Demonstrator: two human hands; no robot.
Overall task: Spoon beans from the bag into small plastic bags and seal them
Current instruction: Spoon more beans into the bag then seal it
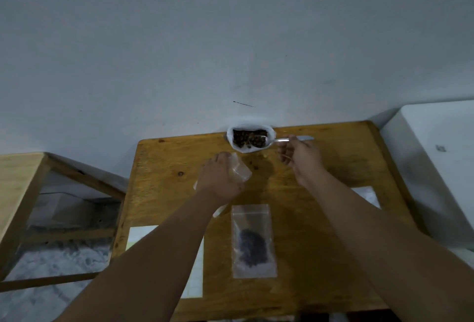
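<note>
Two bare forearms (143, 257) reach in from the near edge of a yellow-brown wooden worktop (320, 257) with visible grain and a few dark knots. Between them, close to the near edge, a flat small bag (252, 241) lies on the wood with a dark heap of beans in its lower half.

The left hand (220, 178) is over the middle of the worktop. Its grip is curled round a small clear bag (241, 171), which juts out toward the right from under the fingers.

The right hand (301, 156) is nearer the far edge. Its grip pinches the handle of a metal spoon (282, 139), the handle's end showing past the hand to the right. The spoon's bowl lies in the open mouth of a white bag (250, 148) that stands at the middle of the far edge, against the wall. Brown beans (243, 137) fill that bag, and a few loose ones lie on the wood just in front of it.

A sheet of white paper (138, 237) lies at the near left edge, partly under the left forearm, and a second white sheet (366, 194) shows by the right edge.

The wall (230, 39) is plain pale grey with a short dark scratch above the bag. Left of the worktop stands a wooden frame (23, 183) over a mottled grey floor (51, 257). To the right is a white block (436, 167); what it is cannot be told.
</note>
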